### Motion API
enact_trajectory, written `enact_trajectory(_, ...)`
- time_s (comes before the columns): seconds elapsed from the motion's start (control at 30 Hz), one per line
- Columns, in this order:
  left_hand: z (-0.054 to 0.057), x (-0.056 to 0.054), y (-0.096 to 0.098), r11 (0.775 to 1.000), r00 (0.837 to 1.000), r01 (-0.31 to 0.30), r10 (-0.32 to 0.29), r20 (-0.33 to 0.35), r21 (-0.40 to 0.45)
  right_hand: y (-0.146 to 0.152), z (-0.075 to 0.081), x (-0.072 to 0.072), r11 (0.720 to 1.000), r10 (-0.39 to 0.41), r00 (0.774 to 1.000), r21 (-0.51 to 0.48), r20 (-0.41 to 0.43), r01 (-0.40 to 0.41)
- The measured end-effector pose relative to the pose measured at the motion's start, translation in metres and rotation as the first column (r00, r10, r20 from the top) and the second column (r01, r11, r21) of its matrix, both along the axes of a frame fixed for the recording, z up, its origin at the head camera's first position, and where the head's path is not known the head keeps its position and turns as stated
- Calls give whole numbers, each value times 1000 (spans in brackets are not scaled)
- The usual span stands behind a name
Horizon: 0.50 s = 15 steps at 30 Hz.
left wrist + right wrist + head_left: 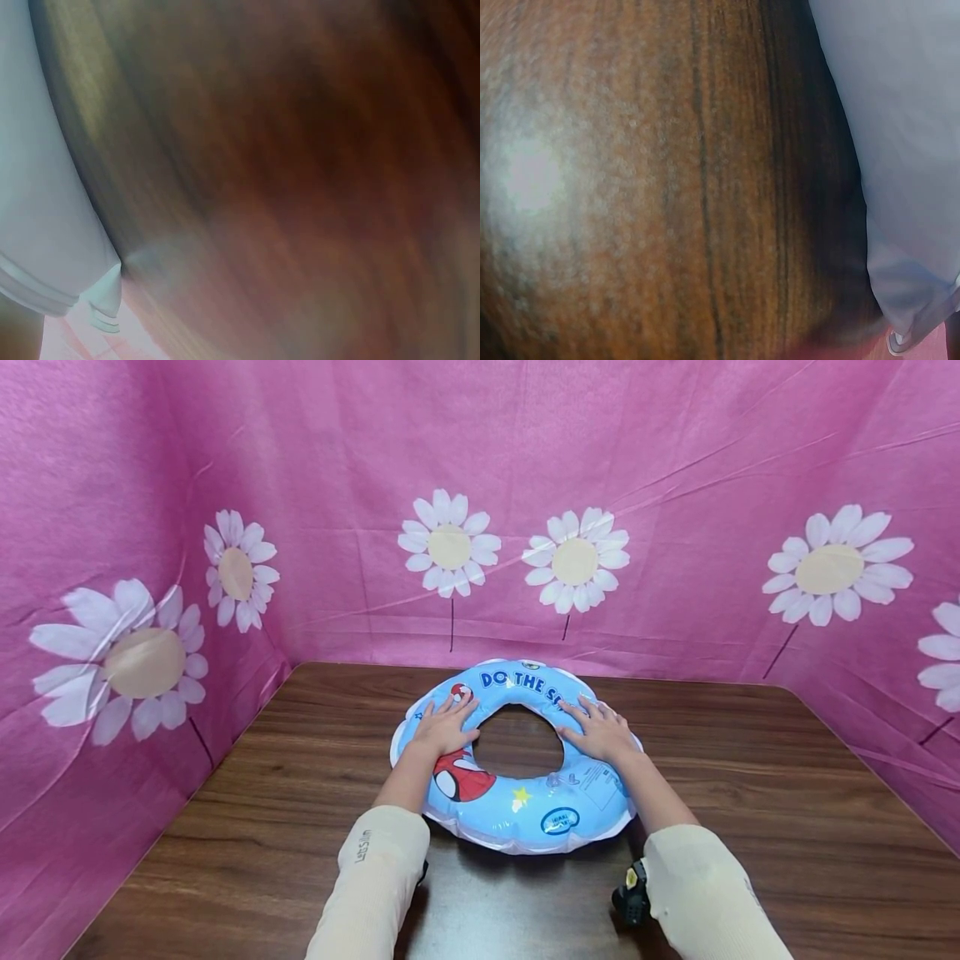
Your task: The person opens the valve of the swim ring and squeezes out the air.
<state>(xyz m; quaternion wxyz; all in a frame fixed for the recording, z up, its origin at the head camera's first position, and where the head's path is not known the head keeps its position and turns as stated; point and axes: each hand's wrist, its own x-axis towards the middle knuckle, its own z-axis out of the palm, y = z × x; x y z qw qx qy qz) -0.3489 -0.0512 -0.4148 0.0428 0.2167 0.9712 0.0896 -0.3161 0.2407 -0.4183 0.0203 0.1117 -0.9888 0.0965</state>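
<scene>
An inflated blue swim ring (517,814) with red cartoon figures, a yellow star and blue lettering lies on the wooden table in the head view. On the ring's left side rests my left hand (444,728), fingers spread and the thumb near the inner hole. My right hand (602,731) lies on the opposite side, its fingers also spread over the vinyl. Near the front of the ring's hole is a clear valve (555,780). Both wrist views show table surface and sleeve; neither hand nor the ring appears in them.
The brown wood-grain table (300,827) extends around the ring. Pink cloth (337,485) printed with large white daisies hangs behind it and along both sides. A small black camera (632,893) sits at the right sleeve (705,885); the left sleeve (375,877) is cream too.
</scene>
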Motion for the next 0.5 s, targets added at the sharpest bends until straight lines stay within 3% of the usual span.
enact_trajectory(0.5,-1,0,0,1000,1000,0,0,1,5,0,-2,0,1000,-4,1000,0,-9,4)
